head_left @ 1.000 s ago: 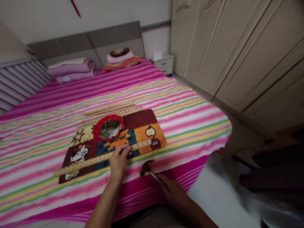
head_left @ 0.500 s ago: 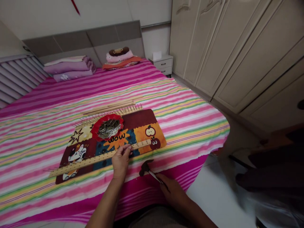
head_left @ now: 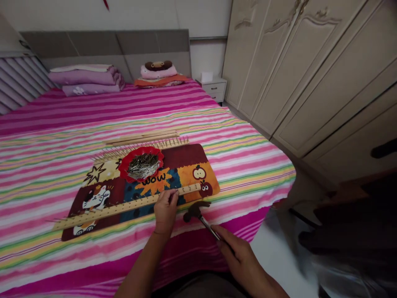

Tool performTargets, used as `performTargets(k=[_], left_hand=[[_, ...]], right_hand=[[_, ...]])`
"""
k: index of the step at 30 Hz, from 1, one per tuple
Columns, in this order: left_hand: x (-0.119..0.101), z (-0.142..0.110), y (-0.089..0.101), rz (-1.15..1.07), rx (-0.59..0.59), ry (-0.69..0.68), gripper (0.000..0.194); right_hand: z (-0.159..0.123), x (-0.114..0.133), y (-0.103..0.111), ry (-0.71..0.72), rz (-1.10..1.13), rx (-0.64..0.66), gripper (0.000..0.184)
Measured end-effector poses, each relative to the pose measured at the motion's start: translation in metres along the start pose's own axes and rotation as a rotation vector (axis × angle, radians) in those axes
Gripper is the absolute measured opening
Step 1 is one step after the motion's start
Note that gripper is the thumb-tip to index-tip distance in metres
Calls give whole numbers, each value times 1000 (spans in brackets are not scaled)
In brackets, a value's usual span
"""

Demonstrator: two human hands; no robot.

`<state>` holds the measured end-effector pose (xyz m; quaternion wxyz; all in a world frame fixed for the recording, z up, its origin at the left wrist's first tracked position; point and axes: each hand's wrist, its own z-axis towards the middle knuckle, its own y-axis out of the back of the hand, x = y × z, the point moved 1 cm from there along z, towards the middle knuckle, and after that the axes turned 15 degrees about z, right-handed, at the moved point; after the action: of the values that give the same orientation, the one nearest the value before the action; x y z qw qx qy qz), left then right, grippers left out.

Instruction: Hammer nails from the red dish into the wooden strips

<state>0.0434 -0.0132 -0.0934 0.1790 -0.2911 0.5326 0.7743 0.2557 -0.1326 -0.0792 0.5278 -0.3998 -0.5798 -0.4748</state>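
"Wood, mainly: a long, flat, pale strip (head_left: 130, 205) dotted with rows of thin nails (head_left: 190, 188). It lies slantwise along the near side of a smooth, round-cornered printed mat (head_left: 184, 154), its left end jutting past the edge."

"And the left hand (head_left: 166, 210)?"

"On the strip, towards its right end, fingertips bunched together. I can't tell whether they pinch a nail or only press the wood."

"What does the right hand (head_left: 240, 252) have?"

"A claw hammer (head_left: 207, 225) with a dark head and a shiny shaft, its handle wrapped in the fingers. The head is near the strip's right end, on the near side, just beside the left hand."

"Any containers?"

"One: a glossy red bowl (head_left: 160, 156) with a scalloped rim, holding a tangled heap of slender, silvery loose nails (head_left: 143, 166). It sits beyond the strip, towards the mat's far side."

"Behind that?"

"A second pale strip (head_left: 173, 144) bristling with upright nails, then smooth, narrow wooden slats (head_left: 145, 135) on a pink, white, yellow and green striped cloth (head_left: 248, 161)."
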Motion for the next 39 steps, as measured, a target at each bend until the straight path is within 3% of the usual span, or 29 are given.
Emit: performTargets(k=[6, 12, 16, 22, 25, 28, 31, 35, 39], left_hand=[[3, -2, -2, -7, 2, -66, 19], [5, -4, -7, -31, -13, -111, 18], [7, -3, -8, -65, 6, -108, 19], [10, -5, -11, -94, 11, -117, 18], [13, -12, -6, -98, 27, -141, 21], [18, -10, 16, -57, 9, -166, 22], [29, 17, 52, 72, -47, -175, 21], [53, 83, 91, 375, -91, -111, 23], [70, 131, 93, 661, 131, -131, 27]], right_hand=[[43, 42, -4, 188, -311, -33, 43], [62, 58, -12, 191, -555, -26, 51], [56, 54, -14, 121, -620, 3, 51], [27, 45, -7, 180, -420, -51, 45], [13, 22, -7, 91, -323, -5, 41], [6, -12, -14, -4, -241, 50, 40], [4, -45, -25, -39, -189, 57, 38], [4, -78, -32, -64, -170, 33, 39], [4, -91, -30, -64, -176, 18, 42]])
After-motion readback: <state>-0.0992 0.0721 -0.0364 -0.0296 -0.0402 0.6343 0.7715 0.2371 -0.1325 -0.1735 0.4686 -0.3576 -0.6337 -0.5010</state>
